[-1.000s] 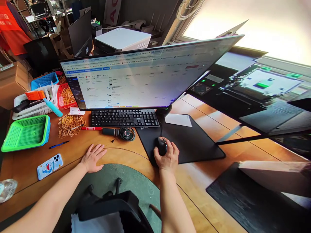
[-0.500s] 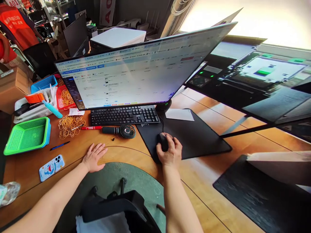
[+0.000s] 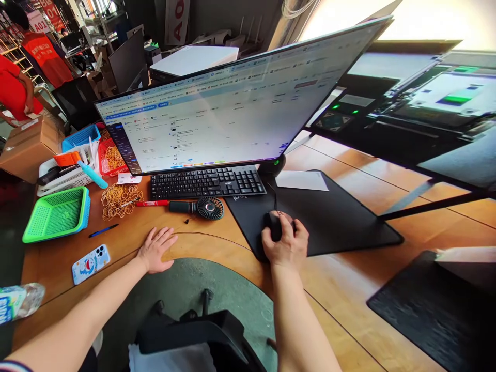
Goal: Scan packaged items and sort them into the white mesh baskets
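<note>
My right hand (image 3: 287,244) grips a black computer mouse (image 3: 275,225) on a black mouse pad (image 3: 337,217). My left hand (image 3: 155,249) lies flat and open on the wooden desk (image 3: 349,294), palm down, just below a small black hand fan (image 3: 201,208) and a red marker (image 3: 151,203). A black keyboard (image 3: 207,182) sits under a wide monitor (image 3: 232,108) showing a browser page. A phone in a cartoon case (image 3: 90,264) lies left of my left hand.
A green basket (image 3: 58,214), a heap of rubber bands (image 3: 120,199), a blue pen (image 3: 103,230) and a white tray of tools (image 3: 65,173) crowd the left. A plastic bottle (image 3: 19,301) lies at the left edge. People in red stand far left. Black chair below me.
The view has shifted slightly, so everything sits a bit further right. My right hand stays on the mouse and my left hand stays flat on the desk.
</note>
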`<action>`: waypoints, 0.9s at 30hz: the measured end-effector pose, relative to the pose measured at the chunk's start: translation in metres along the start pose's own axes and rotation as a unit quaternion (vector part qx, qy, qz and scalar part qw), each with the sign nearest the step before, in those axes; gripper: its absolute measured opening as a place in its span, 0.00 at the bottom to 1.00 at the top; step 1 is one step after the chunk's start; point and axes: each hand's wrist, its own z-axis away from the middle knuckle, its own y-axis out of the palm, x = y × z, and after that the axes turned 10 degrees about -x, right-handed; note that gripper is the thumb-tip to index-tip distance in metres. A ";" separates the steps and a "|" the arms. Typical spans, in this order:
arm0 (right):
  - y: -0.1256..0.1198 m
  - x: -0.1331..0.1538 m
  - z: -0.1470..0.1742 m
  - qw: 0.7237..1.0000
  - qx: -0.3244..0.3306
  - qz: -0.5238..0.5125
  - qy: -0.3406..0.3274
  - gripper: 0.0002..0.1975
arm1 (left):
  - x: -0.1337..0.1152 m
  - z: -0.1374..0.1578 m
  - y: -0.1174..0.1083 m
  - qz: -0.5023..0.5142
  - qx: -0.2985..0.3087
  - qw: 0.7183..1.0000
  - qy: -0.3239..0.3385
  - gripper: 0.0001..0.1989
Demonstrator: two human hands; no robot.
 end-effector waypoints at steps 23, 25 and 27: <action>-0.006 0.008 -0.005 0.999 0.014 0.035 0.025 0.33 | -0.007 -0.004 -0.006 0.014 0.038 0.999 -0.027 0.46; -0.007 0.009 -0.006 0.999 0.016 0.036 0.027 0.33 | -0.006 -0.003 -0.004 0.020 0.027 0.999 -0.023 0.45; -0.008 0.010 -0.006 0.999 0.018 0.038 0.023 0.34 | -0.005 -0.002 -0.001 0.026 0.019 0.999 -0.018 0.45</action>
